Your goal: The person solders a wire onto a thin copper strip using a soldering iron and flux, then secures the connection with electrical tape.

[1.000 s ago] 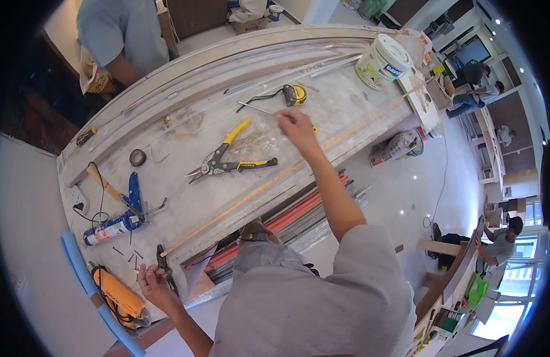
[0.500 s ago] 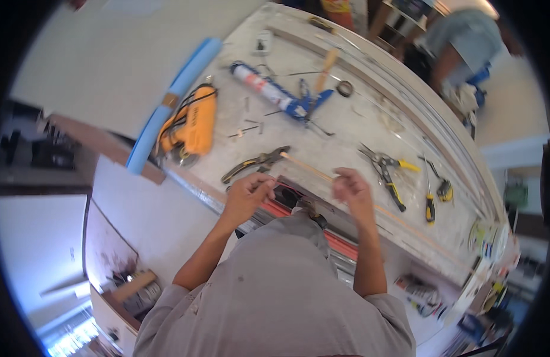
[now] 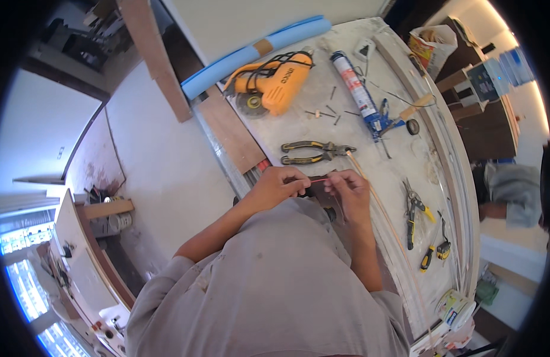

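A thin red wire [image 3: 318, 181] stretches between my two hands at the table's near edge. My left hand [image 3: 281, 187] pinches one end, fingers closed. My right hand [image 3: 350, 189] grips the wire's other part between thumb and fingers, and a thin strand hangs below it. Just beyond lie black-and-yellow pliers [image 3: 311, 153], jaws toward the right. From near their jaws a long thin copper-coloured wire [image 3: 387, 221] runs past my right hand along the table's near side. Dark material lies beneath my hands, partly hidden by them and my shirt.
On the worktable [image 3: 358, 178] lie an orange power tool [image 3: 282, 83], a blue foam roll [image 3: 239, 61], a caulking gun [image 3: 359, 95], loose screws [image 3: 330, 112], snips [image 3: 413, 214], a screwdriver [image 3: 427, 258] and a tape measure [image 3: 443, 250]. A bucket [image 3: 455, 309] stands bottom right. Another person [image 3: 513, 190] is beyond.
My view has turned, so the table appears rotated clockwise. My right hand, earlier apart with loose fingers, has come close to the left and now holds the red wire too.
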A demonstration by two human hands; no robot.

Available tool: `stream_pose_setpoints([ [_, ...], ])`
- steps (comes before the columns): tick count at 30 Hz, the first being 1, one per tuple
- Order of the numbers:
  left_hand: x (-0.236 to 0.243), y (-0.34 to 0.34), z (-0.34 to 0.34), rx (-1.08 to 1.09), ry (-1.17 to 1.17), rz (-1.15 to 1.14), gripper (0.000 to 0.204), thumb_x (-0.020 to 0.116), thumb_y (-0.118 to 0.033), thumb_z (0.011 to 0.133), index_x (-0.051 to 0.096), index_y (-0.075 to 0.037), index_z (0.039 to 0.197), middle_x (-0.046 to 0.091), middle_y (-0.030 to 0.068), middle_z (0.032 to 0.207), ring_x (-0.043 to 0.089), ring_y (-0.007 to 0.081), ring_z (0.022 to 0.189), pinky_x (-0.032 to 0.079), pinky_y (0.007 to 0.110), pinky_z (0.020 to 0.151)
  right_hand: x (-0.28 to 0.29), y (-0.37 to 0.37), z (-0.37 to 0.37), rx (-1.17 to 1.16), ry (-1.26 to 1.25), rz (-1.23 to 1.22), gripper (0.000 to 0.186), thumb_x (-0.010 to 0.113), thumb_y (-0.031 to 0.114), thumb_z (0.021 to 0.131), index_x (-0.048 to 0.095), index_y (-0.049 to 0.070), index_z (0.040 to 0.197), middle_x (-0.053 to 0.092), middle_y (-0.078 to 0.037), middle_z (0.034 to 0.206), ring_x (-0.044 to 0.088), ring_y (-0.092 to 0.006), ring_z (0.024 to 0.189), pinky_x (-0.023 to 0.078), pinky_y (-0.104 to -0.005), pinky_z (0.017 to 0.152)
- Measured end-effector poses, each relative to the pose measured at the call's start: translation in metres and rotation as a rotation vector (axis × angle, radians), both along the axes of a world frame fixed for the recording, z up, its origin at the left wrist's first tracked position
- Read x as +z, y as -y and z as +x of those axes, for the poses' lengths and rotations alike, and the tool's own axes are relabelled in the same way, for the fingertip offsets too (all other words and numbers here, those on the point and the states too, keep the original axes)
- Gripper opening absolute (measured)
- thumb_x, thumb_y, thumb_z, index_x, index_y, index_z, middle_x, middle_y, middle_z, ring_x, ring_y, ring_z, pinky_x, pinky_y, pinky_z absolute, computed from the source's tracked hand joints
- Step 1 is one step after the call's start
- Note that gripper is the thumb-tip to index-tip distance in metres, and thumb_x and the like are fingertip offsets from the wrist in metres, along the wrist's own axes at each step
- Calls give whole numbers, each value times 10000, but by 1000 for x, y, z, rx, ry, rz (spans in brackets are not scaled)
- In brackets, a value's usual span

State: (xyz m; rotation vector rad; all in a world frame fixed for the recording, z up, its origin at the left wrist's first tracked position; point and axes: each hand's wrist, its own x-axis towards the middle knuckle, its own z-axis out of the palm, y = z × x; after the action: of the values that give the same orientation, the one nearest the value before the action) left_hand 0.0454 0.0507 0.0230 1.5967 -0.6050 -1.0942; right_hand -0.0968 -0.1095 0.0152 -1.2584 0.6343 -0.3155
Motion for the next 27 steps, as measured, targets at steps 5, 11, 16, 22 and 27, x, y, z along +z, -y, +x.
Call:
stream_pose_setpoints([
  [5, 2, -3, 8, -103, -79, -90, 169, 637, -147, 895, 684, 13, 923, 669, 54, 787, 601, 87, 713, 488, 223, 645, 2, 7, -13, -76, 84, -73, 134, 639, 105, 896, 640, -29, 893, 670, -80, 795, 609, -108, 704, 483, -222, 655],
  [11, -12, -5, 29, -58, -13, -121, 152, 632, -117, 894, 684, 24, 916, 677, 66, 781, 621, 99, 705, 497, 233, 644, 7, 22, -29, -262, 159, -236, 143, 621, 103, 907, 623, -30, 855, 650, -84, 756, 592, -119, 684, 480, -244, 669],
  [16, -6, -11, 57, 123, 105, -151, 167, 602, -128, 915, 656, 30, 924, 665, 76, 753, 609, 105, 628, 487, 232, 584, 36, 36, -58, -419, 185, -262, 168, 596, 135, 927, 604, -23, 873, 629, -72, 752, 566, -122, 685, 467, -264, 673],
  [22, -6, 4, 67, 209, 62, -294, 235, 553, -153, 947, 586, 51, 1059, 655, 109, 773, 607, 137, 702, 488, 253, 682, 35, 39, -74, -349, 73, -344, 161, 583, 146, 932, 621, -10, 925, 633, -55, 776, 587, -107, 711, 488, -254, 658],
  [27, -8, 21, 45, 3, 46, -128, 222, 559, -133, 943, 603, 58, 1048, 656, 111, 783, 603, 138, 703, 491, 255, 690, 18, 22, -73, -249, 35, -160, 208, 637, 163, 896, 623, -18, 999, 632, -40, 812, 585, -88, 721, 487, -239, 663],
])
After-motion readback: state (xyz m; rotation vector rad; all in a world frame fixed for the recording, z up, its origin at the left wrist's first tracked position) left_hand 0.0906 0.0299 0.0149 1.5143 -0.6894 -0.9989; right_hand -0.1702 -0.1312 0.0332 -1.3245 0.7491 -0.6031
